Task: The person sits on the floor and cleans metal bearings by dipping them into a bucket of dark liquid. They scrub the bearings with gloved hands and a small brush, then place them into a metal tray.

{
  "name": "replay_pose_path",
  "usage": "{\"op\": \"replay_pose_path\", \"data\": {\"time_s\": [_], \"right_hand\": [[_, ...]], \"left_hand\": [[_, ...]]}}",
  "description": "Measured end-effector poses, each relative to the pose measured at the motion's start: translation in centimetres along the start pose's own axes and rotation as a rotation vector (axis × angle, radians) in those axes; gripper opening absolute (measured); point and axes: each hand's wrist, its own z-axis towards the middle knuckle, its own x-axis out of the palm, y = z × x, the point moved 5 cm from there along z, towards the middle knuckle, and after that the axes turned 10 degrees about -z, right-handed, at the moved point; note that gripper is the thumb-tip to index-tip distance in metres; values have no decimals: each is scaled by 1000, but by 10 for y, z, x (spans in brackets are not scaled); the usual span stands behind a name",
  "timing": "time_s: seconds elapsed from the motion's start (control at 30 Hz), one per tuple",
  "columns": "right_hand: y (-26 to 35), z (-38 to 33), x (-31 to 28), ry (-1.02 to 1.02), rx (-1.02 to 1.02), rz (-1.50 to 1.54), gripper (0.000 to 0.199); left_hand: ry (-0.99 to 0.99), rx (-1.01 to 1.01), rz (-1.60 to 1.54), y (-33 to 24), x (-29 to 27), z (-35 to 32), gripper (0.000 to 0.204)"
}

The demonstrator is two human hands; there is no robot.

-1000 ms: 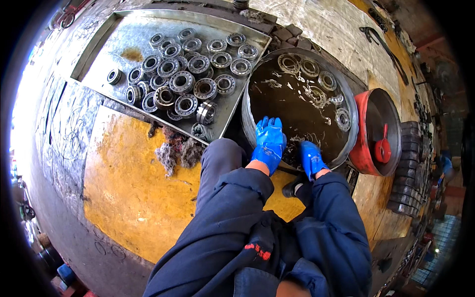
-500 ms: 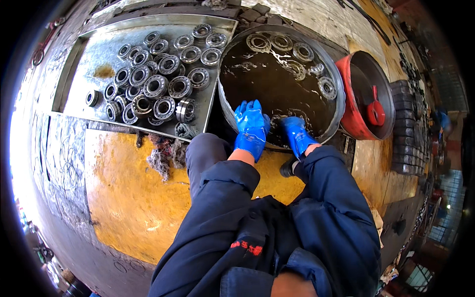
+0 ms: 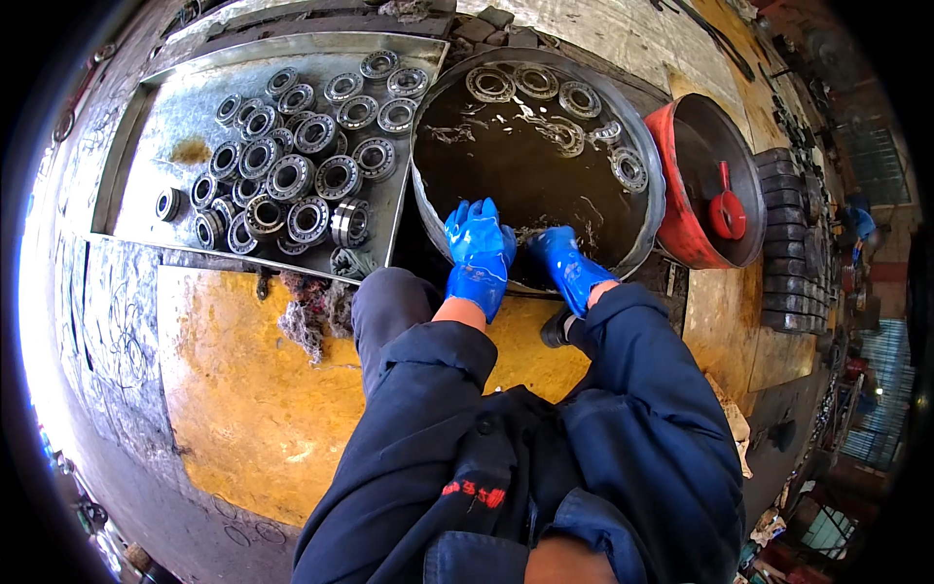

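Both my hands wear blue rubber gloves and reach over the near side of a round metal tub (image 3: 420,185) of dark brown liquid. My left hand (image 3: 480,248) is at the near-left part of the tub, back upward, its fingers together and curled downward; what they hold, if anything, is hidden. Just to its right, my right hand (image 3: 564,263) points inward, its fingertips lost in the dark liquid. Ripples and shiny streaks show beside it. Several ring-shaped bearings lie in the tub along its far and right sides, among them a bearing (image 3: 628,170) near the right wall.
To the left, a shallow metal tray (image 3: 146,195) carries many bearings, some stacked, such as a bearing (image 3: 290,178). A red round basin (image 3: 671,185) with a red scoop (image 3: 726,212) stands right of the tub. Grey rags (image 3: 304,326) lie by the tray on a yellow board (image 3: 253,389).
My right hand has moved left, closer to my left hand, and turned inward. The left hand stays in about the same spot of the tub. The whole view has shifted slightly.
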Motion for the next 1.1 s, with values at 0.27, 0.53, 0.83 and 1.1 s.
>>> {"op": "replay_pose_path", "data": {"time_s": [0.27, 0.53, 0.83, 1.1], "right_hand": [[-15, -44, -8, -332, -66, 322, 29], [27, -23, -41, 2, -161, -233, 38], [-3, -62, -29, -240, 31, 681, 33], [36, -31, -49, -25, -229, -177, 34]], "left_hand": [[-58, -4, -29, 11, -7, -1, 52], [-11, -21, 1, 5, -6, -2, 53], [-5, -54, -18, 16, -13, -5, 53], [2, -33, -30, 13, -2, -3, 53]]}}
